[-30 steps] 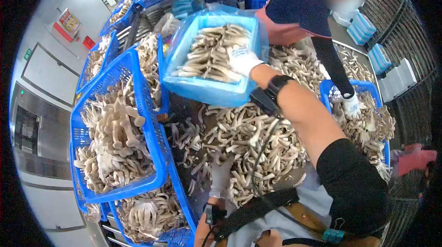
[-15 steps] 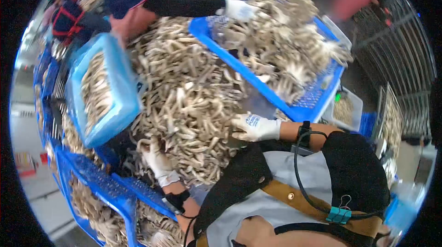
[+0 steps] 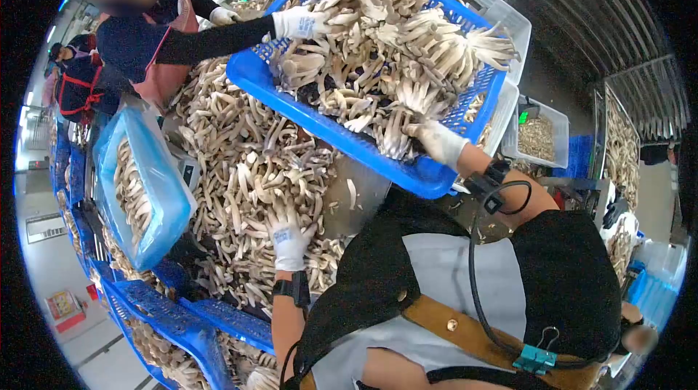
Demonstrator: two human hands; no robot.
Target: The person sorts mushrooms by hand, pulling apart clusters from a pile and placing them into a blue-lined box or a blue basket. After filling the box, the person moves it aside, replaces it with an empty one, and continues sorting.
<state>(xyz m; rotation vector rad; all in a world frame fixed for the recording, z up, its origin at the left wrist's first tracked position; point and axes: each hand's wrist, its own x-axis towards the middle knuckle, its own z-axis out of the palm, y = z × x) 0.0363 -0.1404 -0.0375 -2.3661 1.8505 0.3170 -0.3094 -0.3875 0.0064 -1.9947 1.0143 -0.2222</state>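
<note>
My left hand (image 3: pixel 289 239), in a white glove, lies with fingers spread on a heap of loose oyster-type mushrooms (image 3: pixel 243 172) on the table. My right hand (image 3: pixel 440 146), gloved too, is inside the near edge of a blue perforated basket (image 3: pixel 342 141). Its fingers are closed against a mushroom cluster (image 3: pixel 395 132), their tips partly hidden. Bigger clusters (image 3: pixel 436 34) with long pale stems fill the basket. A co-worker's gloved hand (image 3: pixel 302 23) touches mushrooms at the basket's far left.
Left of the heap stands a tilted blue-lined tub (image 3: pixel 171 219) of mushrooms, beside a scale (image 3: pixel 187 172). More blue baskets (image 3: pixel 156 314) with mushrooms line the lower left. A white bin (image 3: pixel 560 139) of mushroom pieces stands at the right. A co-worker (image 3: pixel 134 48) leans in from the upper left.
My right hand has moved from the heap up into the basket. My left hand has shifted right across the heap. The basket now appears further left and closer; the co-worker still reaches into it.
</note>
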